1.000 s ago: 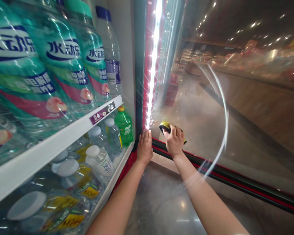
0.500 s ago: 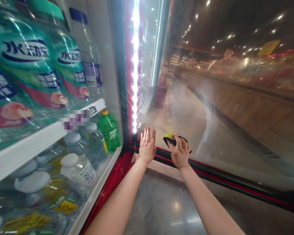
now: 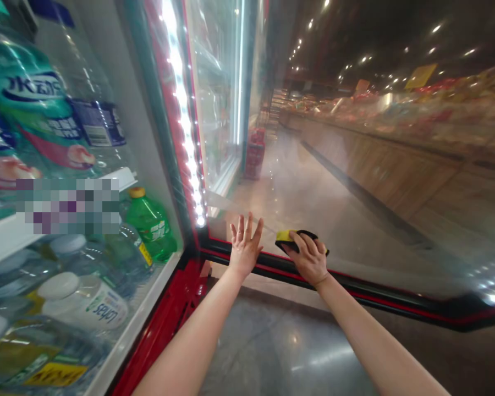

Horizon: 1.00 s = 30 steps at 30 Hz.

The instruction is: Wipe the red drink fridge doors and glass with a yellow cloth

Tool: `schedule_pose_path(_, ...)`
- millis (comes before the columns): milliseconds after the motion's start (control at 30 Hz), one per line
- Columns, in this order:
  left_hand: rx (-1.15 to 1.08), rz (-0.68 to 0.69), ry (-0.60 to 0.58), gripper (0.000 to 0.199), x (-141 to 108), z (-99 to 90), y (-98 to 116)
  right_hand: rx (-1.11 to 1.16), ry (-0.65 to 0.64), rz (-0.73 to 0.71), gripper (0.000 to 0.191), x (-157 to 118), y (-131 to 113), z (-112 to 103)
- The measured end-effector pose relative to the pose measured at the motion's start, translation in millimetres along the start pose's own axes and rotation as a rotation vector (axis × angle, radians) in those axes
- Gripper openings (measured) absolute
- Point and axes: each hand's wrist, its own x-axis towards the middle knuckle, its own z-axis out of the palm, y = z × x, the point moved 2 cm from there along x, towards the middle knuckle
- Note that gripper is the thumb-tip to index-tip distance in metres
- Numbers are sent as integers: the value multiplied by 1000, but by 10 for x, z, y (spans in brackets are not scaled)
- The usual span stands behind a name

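Observation:
My left hand (image 3: 245, 250) is open against the lower part of the clear glass door (image 3: 355, 231), its fingers spread and pointing up. To its right, my right hand (image 3: 312, 263) grips a yellow and black cleaning pad (image 3: 284, 238). The pad is up against the glass, just above the door's black and red bottom frame (image 3: 379, 289). My fingers cover part of the pad. A whitish haze shows on the pane above my right hand.
At left, a lit cooler holds teal-labelled bottles on a white shelf (image 3: 126, 179). Below are a green bottle (image 3: 150, 228) and a white-capped bottle (image 3: 82, 300). A bright light strip (image 3: 183, 121) runs beside the door. Grey floor (image 3: 272, 357) lies underneath; wood-sided displays (image 3: 396, 159) show through the glass.
The view has turned right, so the cooler shelves have slid left. My right hand and the pad have shifted slightly right along the glass. My left fingers are spread wider.

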Motion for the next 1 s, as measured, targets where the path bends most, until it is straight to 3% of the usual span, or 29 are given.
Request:
schedule_pose_path(100, -6, 1, 15, 115, 42, 20, 74, 51, -46, -36, 12, -118, 7, 23)
schedule_pose_path(267, 1, -7, 72, 119, 82, 35, 182, 22, -12, 87, 33, 236, 285, -57)
schedule_pose_path(333, 7, 1, 81, 117, 97, 43, 246, 22, 8, 120, 34, 251, 377, -103)
schedule_pose_path(467, 5, 110, 74, 109, 121, 88, 410, 105, -109, -57, 24, -189, 473, -148)
schedule_pose_path(600, -17, 193, 76, 105, 156, 139, 555, 152, -169, -234, 16, -671, 776, -274)
schedule_pose_path(700, -18, 219, 105, 102, 230, 133, 653, 86, -80, -111, 14, -648, 1003, -368)
schedule_pose_path(833, -11, 253, 142, 100, 372, 79, 794, -1, 8, 152, 23, -378, 955, -318)
schedule_pose_path(900, -3, 276, 142, 100, 423, 63, 859, 11, -7, 150, 23, -352, 886, -272)
schedule_pose_path(1000, 10, 307, 138, 96, 453, 68, 950, 73, -89, -26, 19, -542, 965, -305)
